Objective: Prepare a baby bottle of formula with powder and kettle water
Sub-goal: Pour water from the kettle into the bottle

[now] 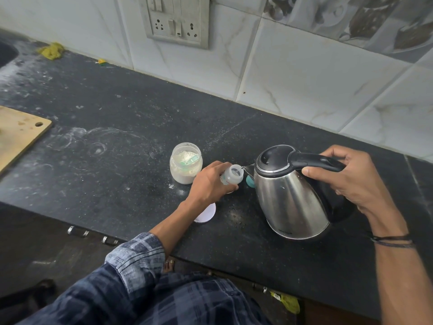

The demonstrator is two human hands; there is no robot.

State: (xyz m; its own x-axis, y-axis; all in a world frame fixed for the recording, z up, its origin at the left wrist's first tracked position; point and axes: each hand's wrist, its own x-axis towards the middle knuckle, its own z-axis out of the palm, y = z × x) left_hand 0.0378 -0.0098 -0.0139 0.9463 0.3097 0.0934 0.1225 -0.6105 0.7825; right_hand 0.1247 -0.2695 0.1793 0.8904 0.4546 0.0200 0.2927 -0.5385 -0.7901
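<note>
While gripping the kettle (288,198) by its black handle (316,161) with the right hand (349,177), fingers curled round it, tilted the spout (248,169) to the open mouth of the bottle (234,175). Held the bottle in the left hand (210,181), fingers wrapped round its body, leaning toward the spout, just right of an open jar (185,175) of powder (186,157) with a green scoop (191,159) inside. Saw a white lid (207,214) flat on the dark counter (140,118), half under the left wrist.

One steel black-handled kettle (290,195) in the right hand (351,174), one clear baby bottle (232,175) in the left hand (208,181), one clear powder jar (185,170) beyond it, one white lid (206,214) beneath.
</note>
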